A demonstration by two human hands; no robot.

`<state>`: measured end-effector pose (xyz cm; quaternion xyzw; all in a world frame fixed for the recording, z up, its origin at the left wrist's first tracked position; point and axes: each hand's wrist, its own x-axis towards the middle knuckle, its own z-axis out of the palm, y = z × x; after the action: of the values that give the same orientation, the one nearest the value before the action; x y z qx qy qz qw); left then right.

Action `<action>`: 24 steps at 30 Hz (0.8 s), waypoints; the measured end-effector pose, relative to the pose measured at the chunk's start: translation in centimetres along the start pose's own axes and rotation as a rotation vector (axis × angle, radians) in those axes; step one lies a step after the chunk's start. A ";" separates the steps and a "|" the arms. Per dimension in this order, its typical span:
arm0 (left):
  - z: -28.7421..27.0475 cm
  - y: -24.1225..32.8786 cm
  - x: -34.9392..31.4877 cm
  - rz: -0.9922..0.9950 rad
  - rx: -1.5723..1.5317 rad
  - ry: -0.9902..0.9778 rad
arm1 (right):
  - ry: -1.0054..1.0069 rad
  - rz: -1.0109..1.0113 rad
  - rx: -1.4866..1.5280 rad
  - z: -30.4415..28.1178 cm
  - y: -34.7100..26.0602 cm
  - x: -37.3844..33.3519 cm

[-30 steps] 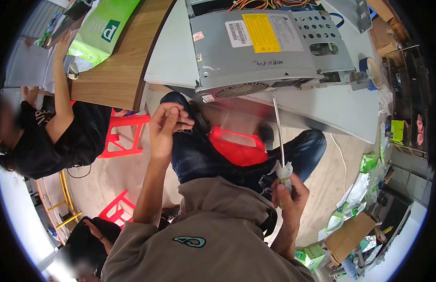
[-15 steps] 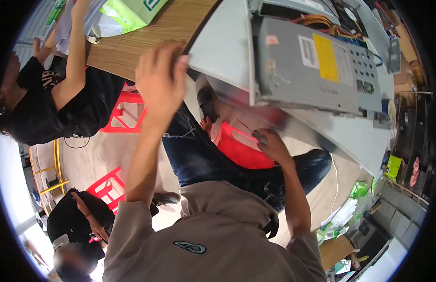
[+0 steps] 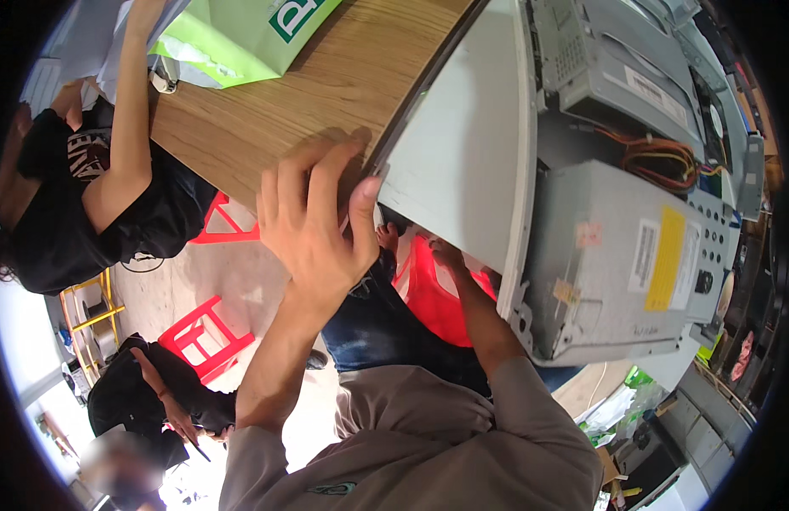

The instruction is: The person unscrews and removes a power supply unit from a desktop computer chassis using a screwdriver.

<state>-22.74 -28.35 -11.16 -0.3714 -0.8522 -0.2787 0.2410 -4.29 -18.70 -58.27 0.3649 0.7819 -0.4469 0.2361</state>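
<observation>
My left hand (image 3: 314, 209) rests at the edge of the wood-topped table (image 3: 241, 115), thumb apart and fingers spread, with nothing in its grasp. Lower down, my right hand (image 3: 445, 253) reaches under the edge of the pale tabletop (image 3: 458, 153), beside a red plastic stool (image 3: 433, 298). Its fingers are small and partly hidden, so what they hold, if anything, does not show. On the pale table to the right lies an opened computer case (image 3: 524, 170). Inside it are a grey metal drive (image 3: 611, 264) with a yellow label, a power supply (image 3: 624, 77) and bundled coloured cables (image 3: 658, 162).
A green bag (image 3: 233, 43) stands on the wooden table. One person in black (image 3: 114, 204) works at the left; another (image 3: 148, 392) sits lower left near a red stool (image 3: 207, 341). Plastic packaging (image 3: 620, 409) lies at the lower right.
My right hand has moved left and farther under the tabletop. My view has shifted, so the case appears farther right and lower. My left hand stays at the table edge.
</observation>
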 end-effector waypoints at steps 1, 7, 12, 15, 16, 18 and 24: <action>0.3 -0.1 0.2 -0.001 0.003 0.001 | 0.008 0.001 -0.006 0.0 0.0 0.5; 0.4 -0.3 0.4 0.019 0.002 0.007 | 0.027 0.013 -0.029 -0.8 -0.2 1.5; 0.3 -0.3 0.6 0.021 0.008 0.005 | 0.043 0.006 -0.035 -0.9 -0.5 2.1; 0.2 -0.3 0.2 0.008 0.016 -0.003 | 0.060 -0.008 -0.032 -0.7 -0.4 1.7; 0.2 -0.1 0.3 0.008 0.017 -0.005 | 0.073 -0.020 -0.025 -0.7 -0.5 1.8; -0.1 0.3 0.5 0.016 -0.004 -0.012 | 0.097 -0.049 -0.008 -0.9 -0.6 1.2; 0.1 0.5 0.2 0.000 -0.012 -0.018 | 0.294 -0.314 0.119 -3.7 1.2 -6.6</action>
<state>-22.49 -27.89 -10.98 -0.3754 -0.8526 -0.2803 0.2313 0.63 -17.45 -52.48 0.3134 0.8274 -0.4654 0.0250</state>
